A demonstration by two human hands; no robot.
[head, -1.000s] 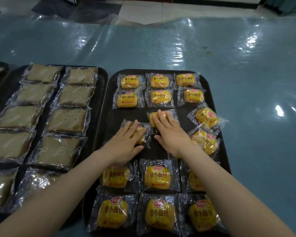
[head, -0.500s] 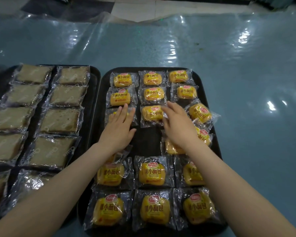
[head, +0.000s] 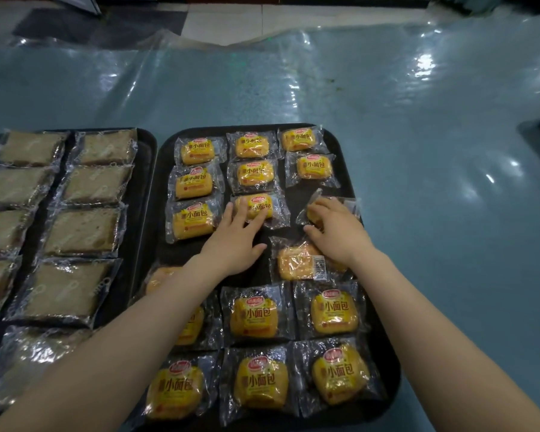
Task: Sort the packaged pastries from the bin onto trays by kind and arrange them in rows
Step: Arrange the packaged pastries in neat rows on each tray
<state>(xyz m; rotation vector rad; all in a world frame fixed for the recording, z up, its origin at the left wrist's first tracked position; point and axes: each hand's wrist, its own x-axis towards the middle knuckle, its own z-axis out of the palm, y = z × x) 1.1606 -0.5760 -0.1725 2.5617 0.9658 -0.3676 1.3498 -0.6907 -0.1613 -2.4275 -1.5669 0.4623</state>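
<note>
Now both hands work over the black right-hand tray point(head: 349, 169), which sits on a blue table point(head: 449, 213) under clear plastic sheeting. The left hand point(head: 234, 241) lies flat, its straight fingers slightly spread and resting on the third bun packet of the middle column point(head: 256, 207), whose long axis runs 9 to 3 o'clock with its label upright toward the person. The right hand point(head: 337, 229) curls its fingers over a tilted bun packet point(head: 353, 204) at 3 o'clock on the tray; that packet is skewed from the rows, though how far cannot be told beneath the hand. Just toward 6 o'clock from that hand lies an overturned packet point(head: 300, 263), barcode side up, its long axis running 9 to 3 o'clock and tipped a little. At 12 o'clock, yellow bun packets point(head: 197, 151) stand in three columns, long axes 9 to 3. At 6 o'clock, two further rows of the same buns point(head: 256, 316) lie side by side. At 9 o'clock, a second black tray point(head: 145, 169) carries brown cake slices point(head: 97, 185) in clear wrappers, in two columns.
</note>
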